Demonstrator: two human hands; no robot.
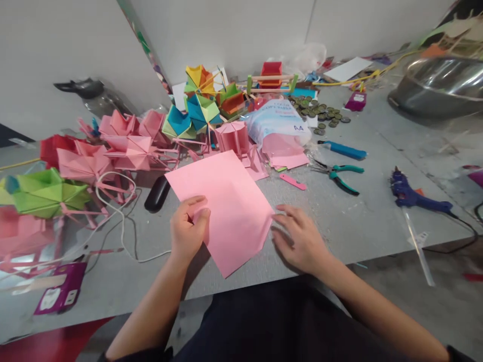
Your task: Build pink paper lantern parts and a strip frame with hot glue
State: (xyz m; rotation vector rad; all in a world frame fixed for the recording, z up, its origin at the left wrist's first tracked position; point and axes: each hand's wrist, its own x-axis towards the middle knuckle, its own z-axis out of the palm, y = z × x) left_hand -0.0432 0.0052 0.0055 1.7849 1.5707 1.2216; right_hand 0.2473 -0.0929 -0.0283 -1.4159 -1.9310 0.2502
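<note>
A pink sheet of paper (226, 206) lies flat on the grey table (362, 221) right in front of me. My left hand (187, 230) pinches the sheet's left edge between thumb and fingers. My right hand (300, 240) rests palm down on the table, fingertips touching the sheet's right corner. Behind the sheet stand several folded paper shapes, pink (124, 146) and multicoloured (199, 108).
An opened pack of A4 paper (279, 125) lies behind the sheet. Green-handled pliers (337, 176), a blue cutter (343, 149), a blue glue gun (413, 196) and a heap of coins (320, 111) sit to the right. A white cable (121, 221) and a black object (157, 193) lie left. A metal bowl (437, 85) stands far right.
</note>
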